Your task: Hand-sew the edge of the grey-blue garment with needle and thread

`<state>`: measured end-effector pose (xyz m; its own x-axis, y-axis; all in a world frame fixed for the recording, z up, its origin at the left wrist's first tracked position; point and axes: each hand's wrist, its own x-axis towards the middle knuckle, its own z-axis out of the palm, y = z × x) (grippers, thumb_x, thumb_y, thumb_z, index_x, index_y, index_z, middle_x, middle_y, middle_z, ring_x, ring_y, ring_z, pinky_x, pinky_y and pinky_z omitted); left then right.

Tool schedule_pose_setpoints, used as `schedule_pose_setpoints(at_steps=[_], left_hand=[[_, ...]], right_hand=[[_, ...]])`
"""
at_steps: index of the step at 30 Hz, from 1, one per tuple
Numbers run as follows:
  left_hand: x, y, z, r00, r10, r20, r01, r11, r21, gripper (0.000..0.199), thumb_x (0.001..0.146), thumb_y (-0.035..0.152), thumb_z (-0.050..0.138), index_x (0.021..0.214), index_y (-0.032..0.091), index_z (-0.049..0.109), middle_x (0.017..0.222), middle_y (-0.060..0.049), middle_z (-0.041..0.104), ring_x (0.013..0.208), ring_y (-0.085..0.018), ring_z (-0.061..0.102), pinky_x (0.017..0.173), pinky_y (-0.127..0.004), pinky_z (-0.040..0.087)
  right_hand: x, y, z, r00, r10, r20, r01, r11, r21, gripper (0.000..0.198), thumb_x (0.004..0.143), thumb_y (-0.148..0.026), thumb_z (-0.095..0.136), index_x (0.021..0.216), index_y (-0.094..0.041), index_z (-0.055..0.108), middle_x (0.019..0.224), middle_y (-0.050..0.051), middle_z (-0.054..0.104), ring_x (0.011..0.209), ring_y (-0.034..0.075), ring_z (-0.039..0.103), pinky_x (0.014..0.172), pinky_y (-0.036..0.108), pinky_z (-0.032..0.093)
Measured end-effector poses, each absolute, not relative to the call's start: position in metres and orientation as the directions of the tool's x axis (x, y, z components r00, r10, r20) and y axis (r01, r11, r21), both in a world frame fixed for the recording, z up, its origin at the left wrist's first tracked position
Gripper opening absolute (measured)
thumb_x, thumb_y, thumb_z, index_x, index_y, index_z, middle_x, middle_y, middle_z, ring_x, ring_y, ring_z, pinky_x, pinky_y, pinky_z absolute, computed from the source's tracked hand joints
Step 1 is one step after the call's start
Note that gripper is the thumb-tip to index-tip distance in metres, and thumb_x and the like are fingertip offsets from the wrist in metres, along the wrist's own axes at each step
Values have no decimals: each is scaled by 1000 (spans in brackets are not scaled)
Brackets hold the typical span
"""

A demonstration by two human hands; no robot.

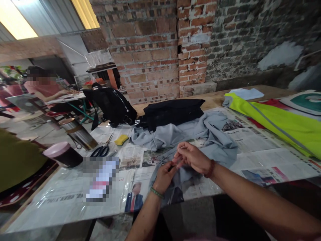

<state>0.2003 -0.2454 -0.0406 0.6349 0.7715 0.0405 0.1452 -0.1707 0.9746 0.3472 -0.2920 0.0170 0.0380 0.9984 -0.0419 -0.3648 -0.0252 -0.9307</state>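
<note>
A crumpled light grey garment [173,134] is spread across the table, and one part of it reaches the near edge under both hands. My left hand [164,175] is closed in a pinch on a fold of this garment. Just above and to its right, my right hand [192,156] has its thumb and fingertips pressed together. Whatever lies between those fingertips is too small to make out. The fingertips of the two hands are close together. Folded black cloth [175,112] lies behind the grey garment.
Newspaper under clear plastic [67,197] covers the table. On the left are scissors [101,149], a yellow sponge [121,140], a steel flask [79,134], a pink-lidded cup [64,155] and a black bag [111,105]. A neon vest [278,124] and an iron [304,102] lie right. Another person [46,85] sits further back.
</note>
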Motion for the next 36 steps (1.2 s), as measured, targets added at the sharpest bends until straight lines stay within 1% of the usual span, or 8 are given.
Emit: schedule_pose_setpoints(at_steps=[2, 4, 9, 15, 22, 30, 34, 36], left_hand=[[200, -245, -40, 617, 787, 16, 181, -161, 970, 22, 75, 35, 55, 75, 13, 60, 68, 0, 55, 64, -12, 45, 60, -21, 35], [199, -245, -40, 606, 795, -3, 205, -152, 967, 22, 74, 36, 55, 72, 14, 59, 64, 1, 51, 60, -11, 42, 57, -20, 33], [199, -245, -40, 594, 804, -26, 234, -142, 962, 23, 73, 38, 55, 72, 15, 59, 64, 1, 51, 60, -11, 42, 56, -20, 33], [199, -245, -40, 597, 802, -5, 218, -157, 963, 22, 73, 36, 54, 70, 15, 59, 63, 1, 51, 60, -11, 43, 57, -21, 33], [199, -243, -42, 589, 808, -25, 224, -133, 965, 23, 73, 37, 54, 72, 15, 59, 63, 1, 49, 60, -11, 42, 56, -20, 32], [200, -244, -38, 581, 814, -23, 207, -121, 971, 20, 72, 35, 56, 72, 14, 59, 63, 2, 50, 60, -10, 41, 56, -20, 31], [200, -245, -37, 574, 819, -8, 199, -130, 971, 20, 71, 34, 56, 71, 15, 60, 63, 2, 51, 61, -10, 43, 57, -20, 33], [200, -245, -38, 573, 820, -5, 200, -134, 971, 20, 70, 35, 56, 71, 15, 60, 64, 2, 52, 62, -10, 44, 59, -20, 34]], right_hand=[[355, -284, 22, 46, 993, -105, -474, -71, -878, 24, 75, -32, 57, 84, -19, 39, 67, -2, 57, 62, 15, 62, 55, 29, 51], [364, -277, 26, 77, 990, -118, -498, -65, -865, 22, 75, -28, 58, 83, -19, 40, 64, -3, 56, 59, 14, 62, 58, 30, 52], [385, -264, 37, 173, 980, -96, -451, -8, -893, 14, 78, -22, 54, 82, -19, 40, 62, -4, 56, 55, 12, 61, 57, 29, 52], [414, -252, 55, 291, 956, -37, -383, 81, -920, 7, 82, -17, 47, 81, -20, 41, 60, -3, 57, 53, 13, 60, 56, 30, 52], [441, -246, 75, 386, 921, 39, -330, 178, -927, 7, 83, -14, 44, 79, -18, 43, 58, -2, 57, 52, 13, 60, 56, 31, 52], [457, -244, 91, 423, 899, 114, -304, 259, -917, 7, 83, -13, 44, 79, -19, 43, 58, -3, 58, 53, 13, 61, 57, 31, 52], [452, -250, 90, 368, 923, 111, -313, 236, -920, 5, 80, -15, 48, 81, -18, 44, 60, -2, 59, 53, 14, 61, 56, 32, 52], [440, -259, 85, 318, 943, 97, -323, 204, -924, 11, 77, -19, 54, 81, -18, 44, 60, -2, 59, 52, 14, 60, 55, 31, 51]])
